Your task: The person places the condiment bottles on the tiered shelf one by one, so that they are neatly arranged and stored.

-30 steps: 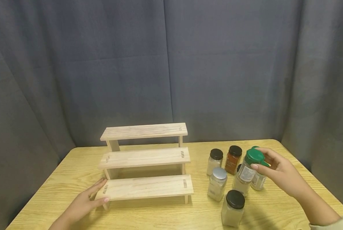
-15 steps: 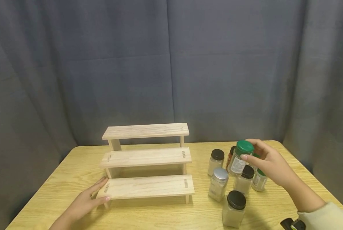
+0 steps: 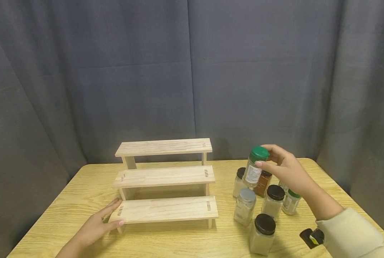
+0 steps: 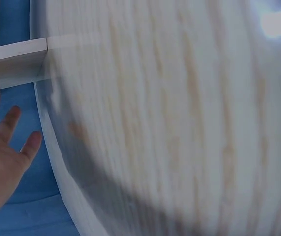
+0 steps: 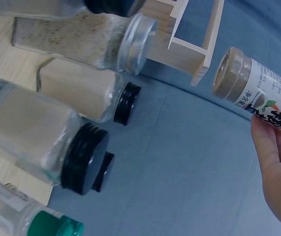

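Green jar: my right hand (image 3: 286,168) pinches a clear, round, white-labelled jar with a green lid (image 3: 253,174), raised over its neighbours.
Just changed: that jar has swung up and toward my left hand (image 3: 93,227), so I judge the carry under way.
Pale, three-stepped wooden rack (image 3: 169,210): one, its lowest board against my left hand's straight, parted fingers.
Jars on the wood-grained table (image 3: 166,240): seven, below and around my right hand; four black-lidded jars (image 3: 262,243), one silver-lidded jar (image 3: 244,212), one green-lidded jar (image 3: 290,205), one lid hidden.
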